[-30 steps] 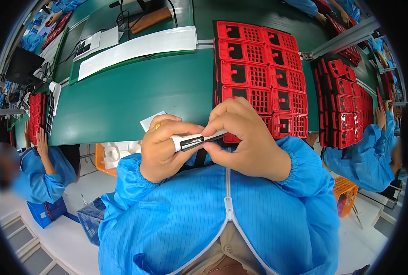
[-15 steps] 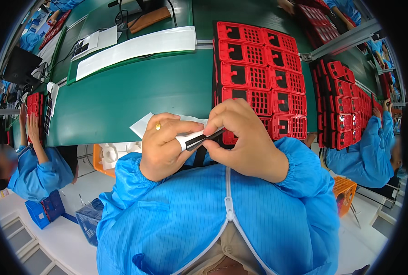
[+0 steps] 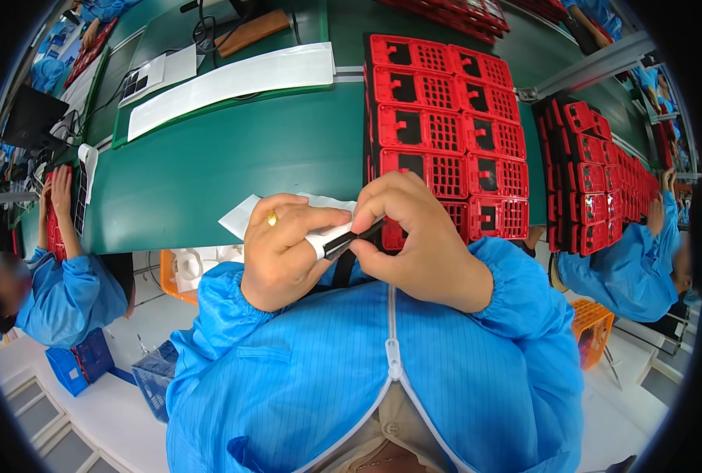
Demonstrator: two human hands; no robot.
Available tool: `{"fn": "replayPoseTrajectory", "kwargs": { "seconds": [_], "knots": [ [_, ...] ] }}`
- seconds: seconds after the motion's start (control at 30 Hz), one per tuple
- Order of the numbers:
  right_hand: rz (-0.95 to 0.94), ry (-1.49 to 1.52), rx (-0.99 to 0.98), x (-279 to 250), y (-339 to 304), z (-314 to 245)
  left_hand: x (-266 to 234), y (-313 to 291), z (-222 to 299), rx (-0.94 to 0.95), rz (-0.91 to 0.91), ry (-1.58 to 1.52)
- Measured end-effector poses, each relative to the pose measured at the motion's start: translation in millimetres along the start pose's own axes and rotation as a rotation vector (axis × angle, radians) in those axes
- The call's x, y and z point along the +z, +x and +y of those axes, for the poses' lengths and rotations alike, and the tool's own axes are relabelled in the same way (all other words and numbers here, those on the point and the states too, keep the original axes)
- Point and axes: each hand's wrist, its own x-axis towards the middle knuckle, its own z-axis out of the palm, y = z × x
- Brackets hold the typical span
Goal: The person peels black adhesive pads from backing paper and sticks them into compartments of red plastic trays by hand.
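Note:
My left hand (image 3: 281, 256), with a gold ring on one finger, grips a small white piece (image 3: 319, 243) that has narrow black strips (image 3: 337, 248) along it. My right hand (image 3: 426, 244) pinches the black strips between thumb and fingertip, close to the left fingertips. A dark end sticks out past the right fingertips; whether it is part of the same strip I cannot tell. Both hands are held in front of my chest by the near table edge. Behind the left hand lies a white sheet (image 3: 239, 219).
Red, grid-patterned trays (image 3: 422, 130) stand in rows just beyond my right hand. Further right are more stacked red trays (image 3: 591, 185). A long white sheet (image 3: 232, 88) lies across the green table (image 3: 232, 162). People in blue work on both sides; an orange crate (image 3: 176, 288) sits below left.
My hands keep nearly the same grip and place. At the far right top, a stack of red trays has shifted left. The person at left has moved their hands on a red tray.

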Motion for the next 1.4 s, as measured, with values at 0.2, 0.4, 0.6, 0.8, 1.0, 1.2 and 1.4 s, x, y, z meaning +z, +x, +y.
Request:
{"fn": "replayPoseTrajectory", "kwargs": {
  "seconds": [0.2, 0.4, 0.6, 0.8, 1.0, 1.2, 1.4],
  "knots": [
    [-0.048, 0.156, 0.003, 1, -2, 3, 0, 0, 0, 0.036, -0.01, 0.01],
    [-0.003, 0.085, 0.022, 1, 0, 4, -1, 0, -1, 0.018, -0.036, 0.016],
    [-0.024, 0.129, -0.037, 1, -1, 7, 0, 1, -1, 0.001, -0.027, 0.012],
    [0.006, 0.087, 0.003, 0, 4, 6, 1, 3, -3, 0.007, -0.042, 0.029],
    [-0.043, 0.161, 0.029, -3, 4, 8, 1, 2, -6, 0.02, -0.044, 0.041],
    [-0.081, 0.144, 0.082, -8, 4, 13, 2, 0, -10, 0.05, -0.071, 0.04],
    [-0.209, 0.162, 0.119, -11, 5, 14, 5, 0, -11, 0.045, -0.082, -0.014]
  ]
}}
